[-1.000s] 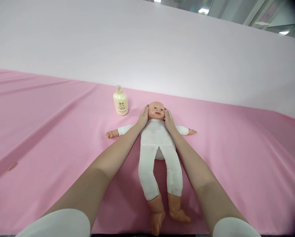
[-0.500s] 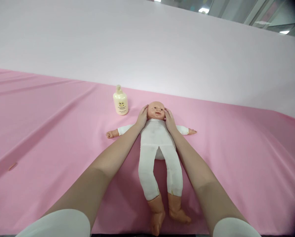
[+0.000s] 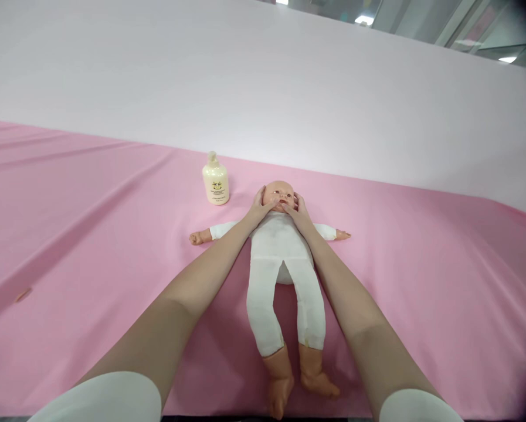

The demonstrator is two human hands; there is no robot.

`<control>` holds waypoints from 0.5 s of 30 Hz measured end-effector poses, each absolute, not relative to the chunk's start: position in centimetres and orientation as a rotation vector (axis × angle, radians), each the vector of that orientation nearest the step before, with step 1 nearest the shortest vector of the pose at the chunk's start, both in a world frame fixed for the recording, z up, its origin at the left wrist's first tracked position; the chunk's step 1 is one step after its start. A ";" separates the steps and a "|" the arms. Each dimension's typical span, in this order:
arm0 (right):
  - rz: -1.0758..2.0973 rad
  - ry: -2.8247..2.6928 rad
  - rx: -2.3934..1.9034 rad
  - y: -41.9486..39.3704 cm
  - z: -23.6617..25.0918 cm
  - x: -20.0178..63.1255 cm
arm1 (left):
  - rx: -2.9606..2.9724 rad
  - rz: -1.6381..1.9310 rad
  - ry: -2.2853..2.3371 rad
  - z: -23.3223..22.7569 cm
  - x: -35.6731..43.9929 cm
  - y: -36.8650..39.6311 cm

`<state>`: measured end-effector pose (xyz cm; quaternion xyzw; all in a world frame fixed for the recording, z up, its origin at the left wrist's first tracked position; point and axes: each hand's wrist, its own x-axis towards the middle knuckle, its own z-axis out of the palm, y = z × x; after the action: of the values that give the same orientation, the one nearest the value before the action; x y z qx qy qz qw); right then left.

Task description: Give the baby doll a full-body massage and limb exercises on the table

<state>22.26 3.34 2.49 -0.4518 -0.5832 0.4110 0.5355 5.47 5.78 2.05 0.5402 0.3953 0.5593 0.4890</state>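
A baby doll [image 3: 282, 240] in a white cloth suit lies on its back, head away from me, arms spread sideways and bare feet towards me. My left hand [image 3: 259, 210] is curved round one side of the doll's head, its thumb across the lower cheek by the mouth. Against the opposite side, my right hand [image 3: 301, 212] does the same, with its thumb at the chin. Both hands hold the head between them; some fingertips are hidden beside it.
A pale yellow pump bottle [image 3: 216, 183] stands upright left of the doll's head. The pink cloth [image 3: 126, 234] covers the table and has folds on the left, where a small orange-brown piece [image 3: 23, 295] lies. Behind it rises a white wall [image 3: 201, 76].
Both thumbs have moved inward from the sides of the doll's head onto its lower face, beside the mouth. The doll's body and the bottle stay in place.
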 end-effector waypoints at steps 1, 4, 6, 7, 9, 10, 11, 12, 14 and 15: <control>0.985 -1.392 -1.068 3.3 2.5 22.3 | 1.304 1.362 0.959 2.1 5.5 5.8; 0.990 -1.410 -1.059 3.3 2.5 22.5 | 1.292 1.369 0.942 2.0 5.6 5.8; 0.984 -1.424 -1.061 3.4 2.4 22.6 | 1.288 1.377 0.932 2.0 5.6 5.8; 0.978 -1.427 -1.067 3.6 2.3 22.7 | 1.286 1.380 0.928 2.0 5.6 5.8; 0.965 -1.414 -1.092 3.9 2.0 22.7 | 1.279 1.387 0.924 2.0 5.6 5.7; 0.960 -1.402 -1.108 4.0 1.9 22.7 | 1.275 1.391 0.923 2.0 5.6 5.7; 0.957 -1.390 -1.125 4.2 1.9 22.8 | 1.272 1.393 0.923 2.0 5.7 5.7; 0.953 -1.380 -1.138 4.3 1.8 22.8 | 1.270 1.397 0.925 2.0 5.8 5.7; 0.941 -1.374 -1.146 4.3 1.8 22.8 | 1.254 1.406 0.937 2.0 6.0 5.8; 0.933 -1.374 -1.146 4.3 1.7 22.9 | 1.236 1.408 0.935 2.1 6.1 5.9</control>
<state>22.87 4.30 1.74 -0.4804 -0.5764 0.3912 0.5328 6.08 5.88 2.11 0.5112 0.3868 0.5821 0.5002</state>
